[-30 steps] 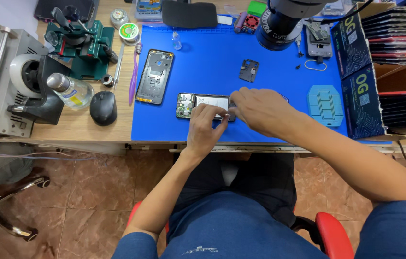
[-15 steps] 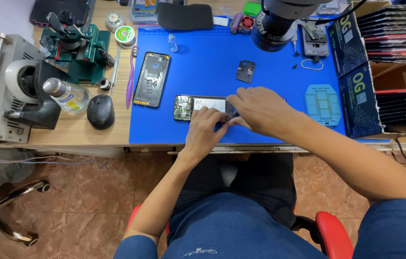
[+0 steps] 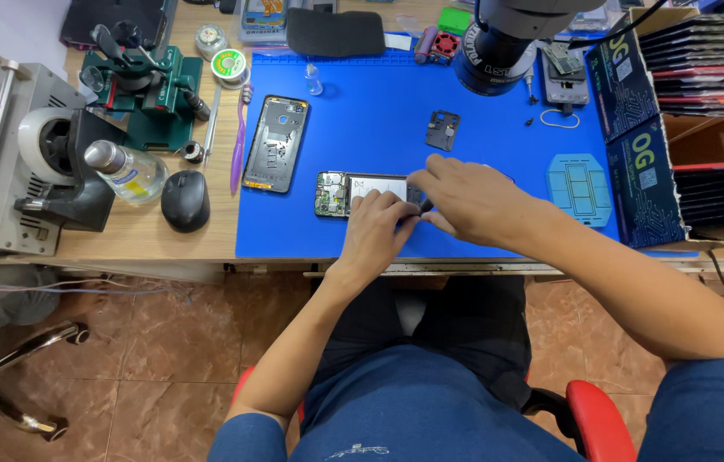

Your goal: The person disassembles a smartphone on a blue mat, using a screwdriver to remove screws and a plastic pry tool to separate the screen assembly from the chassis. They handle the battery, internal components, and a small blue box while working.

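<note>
The head view shows 2 phones on the blue mat (image 3: pixel 379 94): 1 opened phone (image 3: pixel 353 192) lying flat near the mat's front edge, circuit board bared at its left end and a pale panel mid-body, and 1 black phone frame (image 3: pixel 275 143) to its left. The left hand (image 3: pixel 377 229) presses fingertips on the opened phone; the right hand (image 3: pixel 469 203) covers its right end, fingers bunched, pinch hidden.

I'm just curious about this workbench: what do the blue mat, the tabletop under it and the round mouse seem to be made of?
The blue mat looks like matte silicone or rubber: even colour, no glare, moulded ridges along its far edge. The tabletop looks like pale wood or wood laminate, going by its faint grain. The mouse looks like smooth dark plastic with a soft sheen. Both hands, left hand and right hand, rest on the opened phone.
</note>
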